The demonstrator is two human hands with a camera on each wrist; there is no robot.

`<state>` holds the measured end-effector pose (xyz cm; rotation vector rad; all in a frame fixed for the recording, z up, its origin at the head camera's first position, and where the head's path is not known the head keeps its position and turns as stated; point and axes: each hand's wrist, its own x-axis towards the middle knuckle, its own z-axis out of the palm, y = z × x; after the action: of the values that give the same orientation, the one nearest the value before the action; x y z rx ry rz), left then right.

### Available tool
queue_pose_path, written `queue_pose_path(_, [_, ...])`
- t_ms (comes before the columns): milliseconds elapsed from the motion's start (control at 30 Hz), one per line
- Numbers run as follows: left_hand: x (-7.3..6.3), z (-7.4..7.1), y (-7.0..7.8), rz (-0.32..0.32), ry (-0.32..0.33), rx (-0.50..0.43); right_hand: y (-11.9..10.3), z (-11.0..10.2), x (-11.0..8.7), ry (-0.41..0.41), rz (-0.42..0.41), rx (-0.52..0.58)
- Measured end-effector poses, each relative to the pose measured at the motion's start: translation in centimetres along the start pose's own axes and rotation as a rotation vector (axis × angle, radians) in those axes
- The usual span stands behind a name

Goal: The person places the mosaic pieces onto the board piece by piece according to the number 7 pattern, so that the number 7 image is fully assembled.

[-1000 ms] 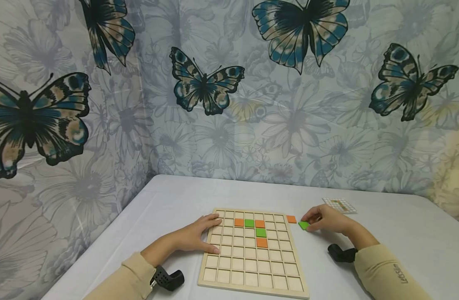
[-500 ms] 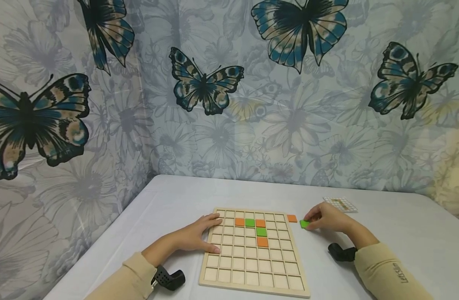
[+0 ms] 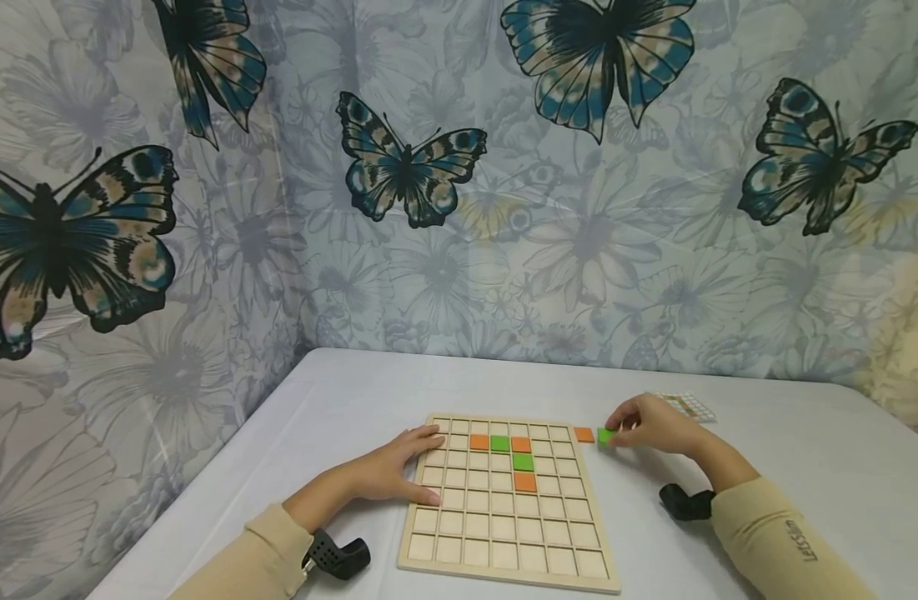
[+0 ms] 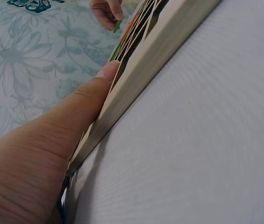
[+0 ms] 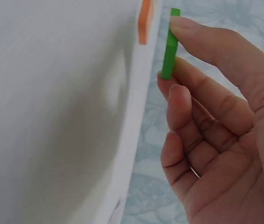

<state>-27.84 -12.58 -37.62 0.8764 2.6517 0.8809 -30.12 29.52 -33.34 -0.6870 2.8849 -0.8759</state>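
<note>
My right hand (image 3: 654,425) pinches a small square green tile (image 3: 604,437) between thumb and fingers. In the right wrist view the green tile (image 5: 170,49) shows edge-on, raised off the white tabletop. A loose orange tile (image 3: 583,435) lies just left of it, at the upper right edge of a wooden grid board (image 3: 504,575). My left hand (image 3: 383,473) rests on the board's left edge with thumb and fingers spread. The thumb (image 4: 87,98) presses the rim in the left wrist view. Orange and green tiles (image 3: 522,462) alternate in several cells, forming a corner shape.
A patterned card (image 3: 694,407) lies behind my right hand, partly hidden by it. The white-covered table (image 3: 353,383) meets a butterfly-patterned cloth (image 3: 443,300) at its far side. Black wrist-worn devices (image 3: 687,502) hang below both forearms.
My right hand has moved a little away from me and lifted the green tile, now tilted up beside the loose orange one. The left hand stays in place on the board.
</note>
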Motion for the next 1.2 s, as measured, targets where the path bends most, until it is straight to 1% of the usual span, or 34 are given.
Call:
queue_pose_path(167, [-0.1, -0.1, 0.1, -0.002, -0.001, -0.013, -1.1, -0.2, 0.0, 0.013, -0.027, -0.010])
queue_pose_path(333, [-0.1, 0.0, 0.0, -0.001, -0.008, -0.025, -2.4, -0.2, -0.4, 0.024, -0.034, -0.022])
queue_pose_path(533, [0.0, 0.1, -0.1, 0.002, -0.007, -0.027, -3.8, 0.1, -0.8, 0.043, 0.001, -0.029])
queue_pose_path(733, [0.0, 0.1, -0.2, 0.004, -0.007, -0.025, -4.8, 0.4, -0.9, 0.044, 0.063, 0.009])
queue_pose_path(800, [0.0, 0.1, -0.2, 0.005, -0.008, -0.026, -5.2, 0.6, -0.9, 0.041, 0.068, 0.017])
queue_pose_path(1000, [0.1, 0.1, -0.2, 0.004, -0.007, -0.024, -6.5, 1.2, -1.0, 0.040, 0.062, 0.016])
queue_pose_path(1200, [0.1, 0.0, -0.2, 0.004, -0.001, -0.013, -7.6, 1.7, -0.9, 0.017, 0.035, 0.038])
